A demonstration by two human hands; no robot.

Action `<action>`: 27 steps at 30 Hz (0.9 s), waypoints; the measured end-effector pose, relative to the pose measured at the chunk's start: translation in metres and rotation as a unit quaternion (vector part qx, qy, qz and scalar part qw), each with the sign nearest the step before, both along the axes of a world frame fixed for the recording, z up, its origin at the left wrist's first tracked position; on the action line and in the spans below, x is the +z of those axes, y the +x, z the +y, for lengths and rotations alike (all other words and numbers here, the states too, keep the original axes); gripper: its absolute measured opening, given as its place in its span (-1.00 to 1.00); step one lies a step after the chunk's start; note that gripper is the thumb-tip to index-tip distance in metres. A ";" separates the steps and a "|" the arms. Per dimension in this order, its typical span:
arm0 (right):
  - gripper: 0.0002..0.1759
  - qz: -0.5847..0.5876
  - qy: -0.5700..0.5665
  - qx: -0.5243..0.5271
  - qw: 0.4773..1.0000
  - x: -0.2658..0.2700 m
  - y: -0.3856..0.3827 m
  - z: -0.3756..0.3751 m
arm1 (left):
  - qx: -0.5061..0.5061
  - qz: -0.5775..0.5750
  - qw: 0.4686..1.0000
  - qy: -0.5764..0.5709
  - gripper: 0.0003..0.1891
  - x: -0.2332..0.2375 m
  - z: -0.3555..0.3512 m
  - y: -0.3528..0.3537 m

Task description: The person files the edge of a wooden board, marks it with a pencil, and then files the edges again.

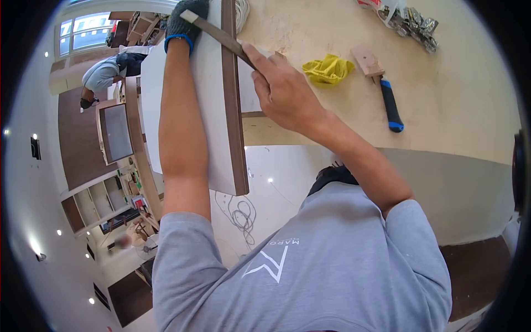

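Note:
My right hand (285, 91) is bare and closed round a long flat tool (218, 36), like a file or chisel, with a pale tip. The tool lies across the brown edge (234, 110) of a white board (213, 138), its tip near my left hand. My left hand (187, 25) wears a dark glove with a blue cuff and is against the board's far part; its fingers cannot be made out. The board is tilted, and its near end sticks out past the table.
On the pale table (453, 105) lie a yellow cloth (328, 70), a wooden block (367, 62), a tool with a black and blue handle (391, 105) and a bag of metal hardware (412, 25). A cable (241, 218) lies below. Another person (105, 72) bends over at the left.

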State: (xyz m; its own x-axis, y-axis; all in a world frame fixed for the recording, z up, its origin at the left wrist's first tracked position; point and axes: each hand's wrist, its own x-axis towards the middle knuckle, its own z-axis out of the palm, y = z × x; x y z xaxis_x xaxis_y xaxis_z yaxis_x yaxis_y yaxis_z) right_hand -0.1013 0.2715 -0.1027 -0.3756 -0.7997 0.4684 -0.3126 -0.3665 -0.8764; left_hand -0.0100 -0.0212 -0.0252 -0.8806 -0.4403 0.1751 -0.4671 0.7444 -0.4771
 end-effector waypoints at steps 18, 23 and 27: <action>-0.20 0.037 0.115 0.151 0.981 -0.025 0.053 0.157 | 0.049 0.014 0.999 0.004 -0.74 -0.009 -0.028 -0.004; -0.20 -0.002 0.040 0.043 0.998 -0.025 0.045 0.085 | 0.057 0.009 0.998 -0.001 -0.73 -0.008 -0.035 -0.005; -0.08 0.026 0.062 0.077 0.995 -0.022 0.043 0.097 | 0.058 0.009 0.998 0.000 -0.73 -0.009 -0.032 -0.002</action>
